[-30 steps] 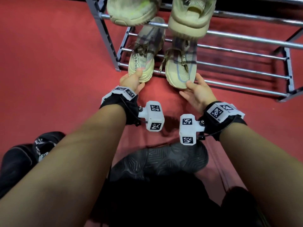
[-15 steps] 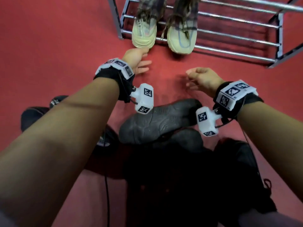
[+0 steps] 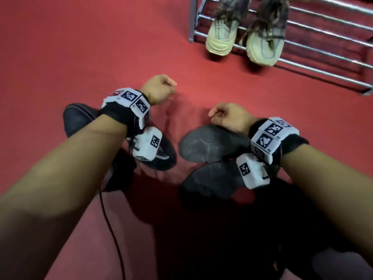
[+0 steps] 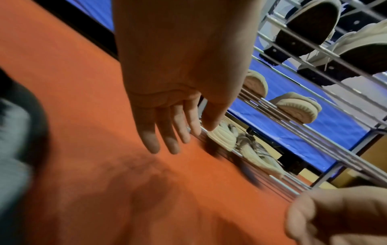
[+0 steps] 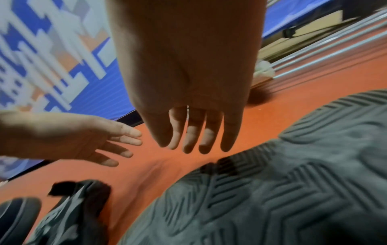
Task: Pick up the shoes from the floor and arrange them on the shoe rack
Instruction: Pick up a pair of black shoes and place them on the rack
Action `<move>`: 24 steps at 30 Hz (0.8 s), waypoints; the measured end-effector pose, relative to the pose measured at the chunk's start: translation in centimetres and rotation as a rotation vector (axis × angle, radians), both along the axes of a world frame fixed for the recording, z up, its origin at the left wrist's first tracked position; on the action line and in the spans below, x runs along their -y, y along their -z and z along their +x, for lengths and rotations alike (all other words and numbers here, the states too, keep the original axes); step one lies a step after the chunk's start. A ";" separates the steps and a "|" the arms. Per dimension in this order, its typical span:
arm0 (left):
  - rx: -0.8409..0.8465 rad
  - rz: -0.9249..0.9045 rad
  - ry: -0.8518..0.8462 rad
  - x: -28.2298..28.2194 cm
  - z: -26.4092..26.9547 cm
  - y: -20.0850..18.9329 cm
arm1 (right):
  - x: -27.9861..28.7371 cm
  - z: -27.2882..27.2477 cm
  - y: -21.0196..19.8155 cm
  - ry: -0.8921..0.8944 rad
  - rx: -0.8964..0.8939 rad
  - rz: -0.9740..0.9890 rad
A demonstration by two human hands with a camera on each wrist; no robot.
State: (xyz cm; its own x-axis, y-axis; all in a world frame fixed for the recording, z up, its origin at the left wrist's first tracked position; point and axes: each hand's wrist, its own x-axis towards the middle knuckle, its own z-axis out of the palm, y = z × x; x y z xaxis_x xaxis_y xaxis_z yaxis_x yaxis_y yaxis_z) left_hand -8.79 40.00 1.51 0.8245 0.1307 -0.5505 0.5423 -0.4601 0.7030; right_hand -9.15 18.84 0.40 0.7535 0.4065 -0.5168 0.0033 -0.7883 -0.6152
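Note:
A beige pair of shoes (image 3: 220,37) (image 3: 264,45) stands on the lowest shelf of the metal shoe rack (image 3: 323,55), toes toward me. Three black shoes lie on the red floor: one (image 3: 80,118) under my left forearm, one sole-up (image 3: 210,144) just below my right hand, and another (image 3: 210,178) behind it. My left hand (image 3: 161,88) hovers over bare floor, holding nothing; the left wrist view shows the left hand (image 4: 167,132) with fingers straight. My right hand (image 3: 226,116) is empty too. In its wrist view, the right hand (image 5: 196,136) hangs relaxed above the grey ridged sole (image 5: 293,182).
Higher rack shelves hold more beige shoes (image 4: 297,107) and dark-soled shoes (image 4: 310,28). A thin black cable (image 3: 113,229) runs over the floor by my left arm. Red carpet (image 3: 80,47) stretches to the left of the rack.
Both hands have let go of the beige pair and drawn back toward me, away from the rack. They now hang over the black shoes on the floor.

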 end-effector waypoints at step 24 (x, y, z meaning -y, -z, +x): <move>-0.362 0.657 0.119 -4.0 -6.0 5.7 | -4.3 -2.0 -2.6 -0.465 0.384 -0.307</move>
State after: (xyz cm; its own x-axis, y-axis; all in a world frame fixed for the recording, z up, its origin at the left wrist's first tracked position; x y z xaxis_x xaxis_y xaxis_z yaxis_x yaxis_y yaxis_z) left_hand -14.82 44.03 -4.20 0.6359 0.4464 -0.6296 0.6076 -0.7925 0.0518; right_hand -11.11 23.11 2.97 0.6893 0.6100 -0.3908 0.5579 -0.7911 -0.2508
